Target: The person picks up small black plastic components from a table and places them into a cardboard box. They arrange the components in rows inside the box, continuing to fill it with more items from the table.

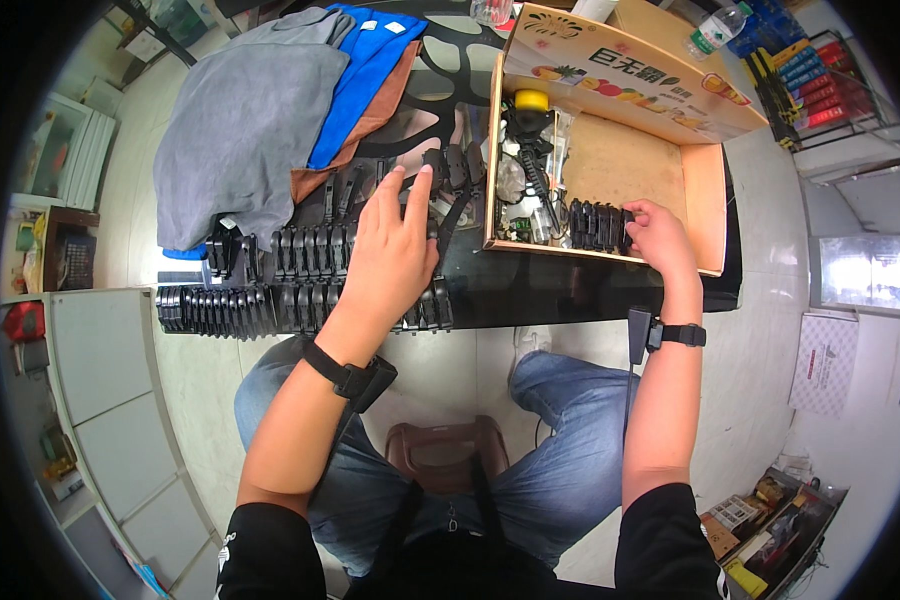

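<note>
Over the dark glass table (487, 292), my left hand (394, 247) reaches with spread fingers, its fingertips at a black plastic part (435, 161); whether it grips this part cannot be told. Beneath and beside that hand, similar black plastic parts stand in rows (311, 251) along the table. My right hand (656, 232) is inside the open cardboard box (701, 172), its fingers on the end piece of a row of black plastic parts (598, 225). Loose items, among them a yellow-topped thing (532, 100) and black parts, lie at the box's left side.
Grey, blue and brown cloths (247, 135) are heaped at the table's back left. A plastic bottle (718, 31) lies behind the box. A wire rack (832, 90) with coloured packages is at the far right. A brown stool (448, 454) shows between the person's legs.
</note>
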A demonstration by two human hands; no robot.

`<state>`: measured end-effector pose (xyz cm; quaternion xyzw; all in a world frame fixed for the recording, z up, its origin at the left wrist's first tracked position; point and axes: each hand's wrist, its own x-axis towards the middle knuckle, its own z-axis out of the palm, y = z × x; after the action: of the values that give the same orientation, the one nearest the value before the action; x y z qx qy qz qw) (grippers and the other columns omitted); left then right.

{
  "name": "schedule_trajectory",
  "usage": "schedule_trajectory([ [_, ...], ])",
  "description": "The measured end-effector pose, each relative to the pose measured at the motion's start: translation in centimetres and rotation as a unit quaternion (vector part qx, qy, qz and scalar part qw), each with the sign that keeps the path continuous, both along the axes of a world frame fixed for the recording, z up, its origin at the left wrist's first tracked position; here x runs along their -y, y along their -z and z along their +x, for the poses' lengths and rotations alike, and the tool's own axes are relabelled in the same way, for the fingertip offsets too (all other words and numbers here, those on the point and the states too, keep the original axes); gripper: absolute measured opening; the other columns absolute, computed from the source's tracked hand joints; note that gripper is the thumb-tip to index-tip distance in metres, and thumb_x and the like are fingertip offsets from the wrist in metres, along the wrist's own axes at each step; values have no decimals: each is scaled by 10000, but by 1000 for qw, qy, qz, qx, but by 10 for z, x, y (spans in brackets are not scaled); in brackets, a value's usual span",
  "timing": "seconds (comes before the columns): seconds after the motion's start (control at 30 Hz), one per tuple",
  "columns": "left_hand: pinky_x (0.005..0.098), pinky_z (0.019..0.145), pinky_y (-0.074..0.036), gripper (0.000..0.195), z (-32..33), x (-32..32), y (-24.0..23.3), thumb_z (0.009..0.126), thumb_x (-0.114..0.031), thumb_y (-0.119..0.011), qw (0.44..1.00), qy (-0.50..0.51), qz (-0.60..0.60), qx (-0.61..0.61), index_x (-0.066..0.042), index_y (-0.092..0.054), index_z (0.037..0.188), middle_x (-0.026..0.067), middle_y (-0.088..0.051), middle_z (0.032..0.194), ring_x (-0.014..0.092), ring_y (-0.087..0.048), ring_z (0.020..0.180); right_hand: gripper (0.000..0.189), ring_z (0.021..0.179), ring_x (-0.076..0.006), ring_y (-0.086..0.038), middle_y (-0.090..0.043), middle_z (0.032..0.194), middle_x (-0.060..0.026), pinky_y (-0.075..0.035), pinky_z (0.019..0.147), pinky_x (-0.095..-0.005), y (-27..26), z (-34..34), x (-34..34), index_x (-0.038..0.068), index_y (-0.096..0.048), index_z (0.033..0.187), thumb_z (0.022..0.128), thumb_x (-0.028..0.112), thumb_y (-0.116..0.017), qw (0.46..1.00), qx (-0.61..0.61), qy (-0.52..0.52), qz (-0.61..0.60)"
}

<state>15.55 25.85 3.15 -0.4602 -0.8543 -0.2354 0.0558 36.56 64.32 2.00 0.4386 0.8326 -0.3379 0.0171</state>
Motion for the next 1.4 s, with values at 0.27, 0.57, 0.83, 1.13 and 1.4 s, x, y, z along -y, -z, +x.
schedule_trajectory([
  [0.27, 539, 1234, -492, 724, -4, 7, 6, 954, -41, -817, 1000, -7, -6, 13, -9, -554, 1627, 249, -565, 1552, 466, -600, 1425, 393, 746, -222, -767, -812, 1054, -122, -627, 705, -403, -6, -4, 7, 101, -781, 1444, 1072, 5, -698, 999, -2, -21, -25],
  [0.57, 526, 1186, -506, 491, -6, 10, 6, 964, -83, -818, 999, 20, -29, 17, -16, -690, 1434, 200, -652, 1400, 427, -643, 1332, 428, 760, -228, -771, -805, 983, -111, -624, 732, -403, 0, -2, 0, 124, -798, 1433, 1045, -9, -675, 999, 1, -41, -23],
  [0.83, 525, 1253, -474, 498, -7, 9, 8, 958, -152, -862, 995, 84, -44, 19, -14, -716, 1414, 164, -749, 1305, 391, -670, 1382, 430, 922, -339, -806, -832, 1077, -166, -643, 875, -434, -3, 1, 6, 146, -807, 1439, 1080, 5, -616, 992, -13, -91, 89],
  [1.13, 509, 1235, -464, 496, -4, 6, 8, 969, -150, -862, 992, 106, -61, 27, -29, -735, 1433, 127, -750, 1295, 348, -671, 1354, 439, 1200, -406, -785, -793, 1306, -228, -627, 1050, -478, 8, -3, -9, 142, -775, 1474, 1093, 2, -605, 994, 6, -102, 37],
  [1.4, 523, 1250, -449, 628, -2, 6, -5, 935, -225, -916, 990, 127, -50, 39, -44, -711, 1500, 134, -700, 1409, 354, -632, 1396, 455, 1264, -433, -748, -718, 1384, -221, -618, 1077, -507, -1, -8, 7, 152, -674, 1535, 1100, 39, -601, 972, -49, -94, 209],
])
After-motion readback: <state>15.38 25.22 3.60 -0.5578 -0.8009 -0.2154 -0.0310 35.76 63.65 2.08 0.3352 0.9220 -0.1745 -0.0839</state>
